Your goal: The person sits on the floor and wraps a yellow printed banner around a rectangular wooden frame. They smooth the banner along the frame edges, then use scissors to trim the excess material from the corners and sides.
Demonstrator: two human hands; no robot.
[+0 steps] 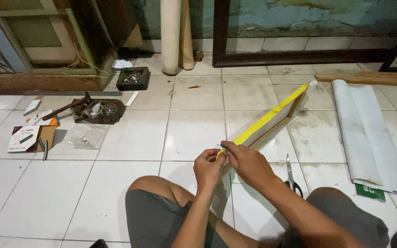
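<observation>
A seated person's left hand (209,166) and right hand (246,160) meet at the near corner of a wooden frame (272,123), both closed in a pinch on the end of the yellow tape (265,120) that runs along the frame's upper edge; something small and blue shows between the fingertips, too small to identify. The frame stands on edge on the white tiled floor (134,138), just beyond the person's knees. Its long axis runs diagonally, from the near end at the hands up and away to the right, where the far corner points toward a roll of pale sheet material (368,133). Pressing the tape flat and square over the corner, with the frame kept steady on its edge, looks like the way to keep the strip from wrinkling. Scissors (291,177) lie on the tiles just right of the right forearm. Well apart to the left sit a cardboard box (29,138), a clear plastic bag (84,136) and a dark tray of tools (99,111).
</observation>
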